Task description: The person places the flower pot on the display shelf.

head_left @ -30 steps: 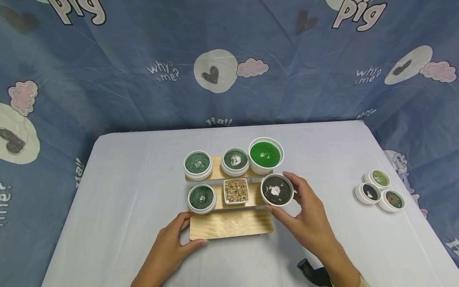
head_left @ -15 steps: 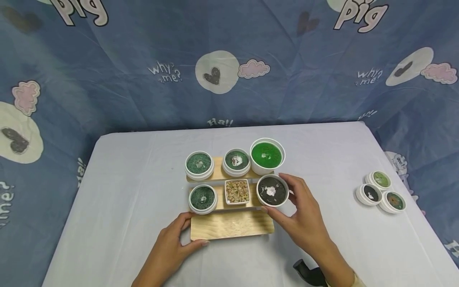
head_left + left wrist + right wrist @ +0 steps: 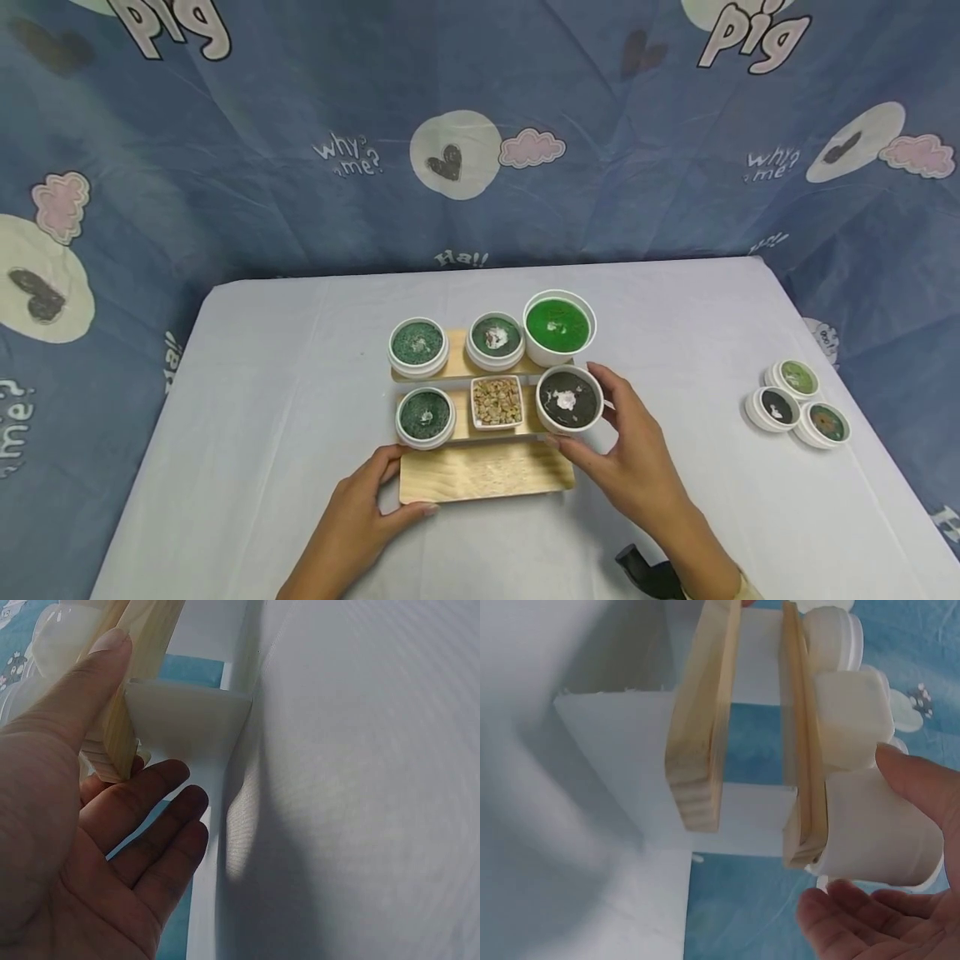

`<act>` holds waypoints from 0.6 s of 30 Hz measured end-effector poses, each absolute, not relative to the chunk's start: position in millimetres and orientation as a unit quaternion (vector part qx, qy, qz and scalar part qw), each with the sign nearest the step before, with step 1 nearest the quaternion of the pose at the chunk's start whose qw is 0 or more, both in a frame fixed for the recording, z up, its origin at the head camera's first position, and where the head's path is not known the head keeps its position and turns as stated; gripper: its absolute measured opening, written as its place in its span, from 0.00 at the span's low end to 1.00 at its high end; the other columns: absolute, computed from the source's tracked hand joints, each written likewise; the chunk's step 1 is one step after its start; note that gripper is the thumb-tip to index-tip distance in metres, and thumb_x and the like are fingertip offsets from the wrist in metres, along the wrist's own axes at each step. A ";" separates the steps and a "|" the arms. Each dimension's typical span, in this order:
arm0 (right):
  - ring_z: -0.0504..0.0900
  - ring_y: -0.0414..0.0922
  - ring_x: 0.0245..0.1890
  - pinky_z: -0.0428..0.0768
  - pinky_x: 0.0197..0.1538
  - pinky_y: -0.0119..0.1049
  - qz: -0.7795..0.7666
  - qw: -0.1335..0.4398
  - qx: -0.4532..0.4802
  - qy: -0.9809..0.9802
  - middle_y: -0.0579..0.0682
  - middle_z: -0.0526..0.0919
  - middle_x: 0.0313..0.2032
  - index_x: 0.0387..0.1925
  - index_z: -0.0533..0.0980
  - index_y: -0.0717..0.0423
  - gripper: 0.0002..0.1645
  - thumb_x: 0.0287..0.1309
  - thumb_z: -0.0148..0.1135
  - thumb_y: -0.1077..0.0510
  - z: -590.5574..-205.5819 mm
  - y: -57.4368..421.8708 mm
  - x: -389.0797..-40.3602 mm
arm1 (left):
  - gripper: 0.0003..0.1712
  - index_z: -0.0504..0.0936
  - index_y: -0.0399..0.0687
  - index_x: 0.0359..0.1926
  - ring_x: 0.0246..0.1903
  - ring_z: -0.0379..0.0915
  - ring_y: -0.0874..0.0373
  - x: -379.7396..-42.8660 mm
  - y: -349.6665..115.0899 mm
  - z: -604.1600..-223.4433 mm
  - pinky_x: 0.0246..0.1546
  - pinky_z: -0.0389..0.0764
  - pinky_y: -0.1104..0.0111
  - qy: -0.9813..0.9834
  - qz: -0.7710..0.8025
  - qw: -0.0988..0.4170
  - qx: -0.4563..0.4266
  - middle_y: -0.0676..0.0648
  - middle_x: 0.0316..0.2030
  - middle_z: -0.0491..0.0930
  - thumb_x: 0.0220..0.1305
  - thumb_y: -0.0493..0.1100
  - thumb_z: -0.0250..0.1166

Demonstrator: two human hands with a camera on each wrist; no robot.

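A tiered stand of wooden boards on white supports stands mid-table; its lowest board (image 3: 487, 473) is bare. My left hand (image 3: 358, 504) grips that board's left end between thumb and fingers, and the left wrist view shows the thumb (image 3: 90, 679) along its edge. At the right end of the middle board, my right hand (image 3: 630, 450) holds a white cup (image 3: 877, 821) with dark filling and a pale patch. Left of that cup are a square white dish of tan bits (image 3: 496, 402) and a round white pot with speckled green top (image 3: 425, 415).
On the top board stand two round green-topped pots (image 3: 417, 343) and a larger white cup with bright green filling (image 3: 557, 325). Several small white cups (image 3: 799, 404) cluster at the table's right. A black curved object (image 3: 647, 573) shows by the right wrist. A blue printed cloth (image 3: 300, 208) hangs behind.
My right hand has shifted the dark-filled cup slightly left, nearer the square dish; over the last half second it stays put. The left hand keeps its place on the board.
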State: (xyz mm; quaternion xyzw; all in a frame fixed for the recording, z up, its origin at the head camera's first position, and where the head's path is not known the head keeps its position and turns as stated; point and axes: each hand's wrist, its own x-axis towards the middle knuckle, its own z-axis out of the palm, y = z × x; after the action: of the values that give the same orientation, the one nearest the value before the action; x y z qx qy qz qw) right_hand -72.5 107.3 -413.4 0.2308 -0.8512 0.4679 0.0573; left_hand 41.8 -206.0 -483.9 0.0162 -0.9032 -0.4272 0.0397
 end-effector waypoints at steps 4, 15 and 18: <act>0.74 0.49 0.67 0.76 0.65 0.37 0.443 0.059 0.238 -0.862 0.54 0.76 0.66 0.72 0.66 0.63 0.56 0.43 0.87 0.63 -415.6 112.8 -72.2 | 0.39 0.78 0.56 0.59 0.58 0.80 0.59 41.6 -205.5 -483.7 0.56 0.81 0.53 -0.905 -0.424 0.038 0.018 0.58 0.54 0.87 0.48 0.55 0.85; 0.81 0.56 0.62 0.71 0.66 0.27 0.422 0.058 0.230 -0.875 0.56 0.78 0.66 0.71 0.69 0.59 0.52 0.47 0.87 0.58 -420.2 128.3 -67.3 | 0.39 0.78 0.58 0.60 0.59 0.78 0.62 42.8 -206.9 -481.9 0.61 0.78 0.53 -0.898 -0.438 0.012 0.037 0.64 0.53 0.86 0.48 0.57 0.84; 0.81 0.55 0.62 0.70 0.66 0.24 0.418 0.061 0.227 -0.877 0.55 0.79 0.64 0.71 0.69 0.57 0.51 0.48 0.86 0.57 -421.3 134.2 -66.4 | 0.39 0.79 0.58 0.60 0.58 0.78 0.63 42.5 -206.3 -481.9 0.62 0.78 0.54 -0.896 -0.442 0.008 0.040 0.66 0.52 0.86 0.48 0.55 0.85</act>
State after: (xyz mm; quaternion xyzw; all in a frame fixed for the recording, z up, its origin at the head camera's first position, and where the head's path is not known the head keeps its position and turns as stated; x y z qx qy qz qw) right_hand -66.4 134.2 -421.3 0.2275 -0.8774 0.4181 0.0608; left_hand 42.5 -206.3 -481.9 0.0399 -0.8962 -0.4418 0.0080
